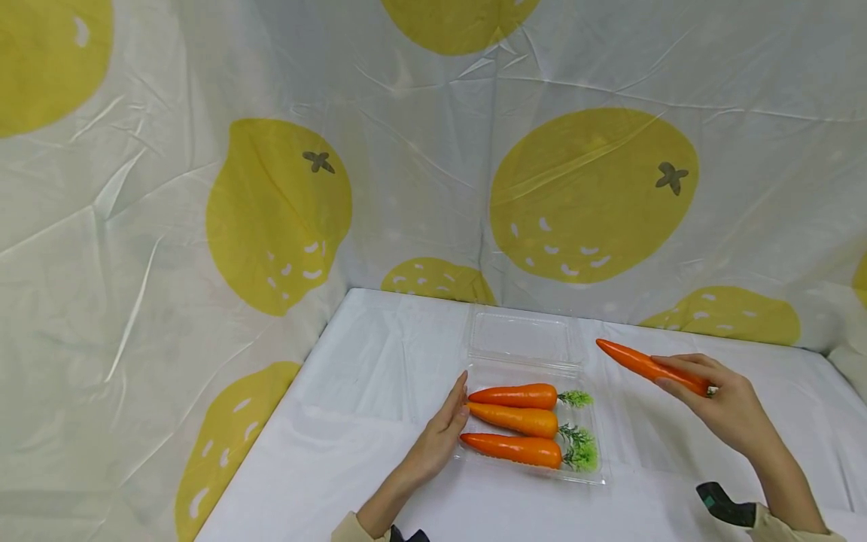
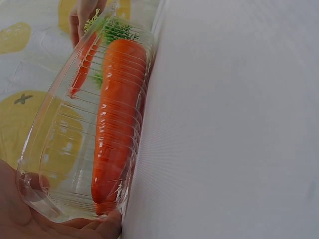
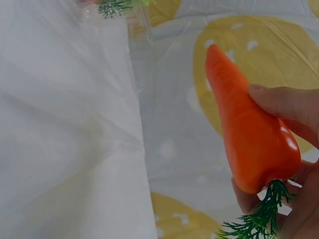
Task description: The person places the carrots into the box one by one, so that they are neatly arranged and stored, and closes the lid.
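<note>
A clear plastic clamshell container (image 1: pixel 596 479) lies with its lid (image 1: pixel 521 336) folded back. Three orange toy-like carrots with green tops rest in it side by side: the far carrot (image 1: pixel 518 396), the middle carrot (image 1: pixel 518 418) and the near carrot (image 1: pixel 518 449). My left hand (image 1: pixel 433 444) holds the container's left end, thumb over the rim and fingers along the outside; the left wrist view shows this hand (image 2: pixel 20 214) at the wall. To the right, above the table, my right hand (image 1: pixel 721 399) pinches another carrot (image 3: pixel 249 134), its green top (image 3: pixel 269 214) hanging down near the palm.
A white cloth (image 1: pixel 325 452) covers the table. Behind it and on the left hangs a pale curtain (image 1: pixel 420 173) printed with big yellow lemons. A black curved wrist mount (image 1: pixel 728 508) shows by the right sleeve.
</note>
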`<act>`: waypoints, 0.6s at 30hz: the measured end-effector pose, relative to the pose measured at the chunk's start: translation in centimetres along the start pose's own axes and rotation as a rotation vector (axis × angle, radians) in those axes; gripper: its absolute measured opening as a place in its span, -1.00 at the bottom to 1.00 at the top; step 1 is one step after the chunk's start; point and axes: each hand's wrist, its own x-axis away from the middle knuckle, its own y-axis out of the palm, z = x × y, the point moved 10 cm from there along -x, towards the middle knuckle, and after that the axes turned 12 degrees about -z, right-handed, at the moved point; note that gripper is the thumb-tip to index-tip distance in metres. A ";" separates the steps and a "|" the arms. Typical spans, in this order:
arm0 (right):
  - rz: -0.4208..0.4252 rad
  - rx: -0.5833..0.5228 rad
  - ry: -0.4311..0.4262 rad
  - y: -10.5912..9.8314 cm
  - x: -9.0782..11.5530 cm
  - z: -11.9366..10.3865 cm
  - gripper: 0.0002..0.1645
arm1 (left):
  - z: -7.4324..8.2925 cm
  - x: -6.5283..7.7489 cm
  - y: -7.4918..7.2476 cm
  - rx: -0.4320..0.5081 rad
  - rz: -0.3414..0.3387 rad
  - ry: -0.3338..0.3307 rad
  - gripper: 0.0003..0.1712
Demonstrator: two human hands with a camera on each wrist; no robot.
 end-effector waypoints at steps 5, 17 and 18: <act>-0.010 -0.027 -0.020 0.3 0.0 -0.3 -0.59 | 0.0 0.0 0.0 -0.003 0.001 -0.001 -0.30; 0.003 -0.061 -0.058 0.6 0.0 -1.2 -0.58 | -0.2 -0.1 -0.1 0.008 0.012 0.004 -0.30; 0.001 -0.059 -0.057 0.6 0.0 -1.3 -0.58 | -0.2 -0.1 -0.1 0.008 0.011 0.005 -0.30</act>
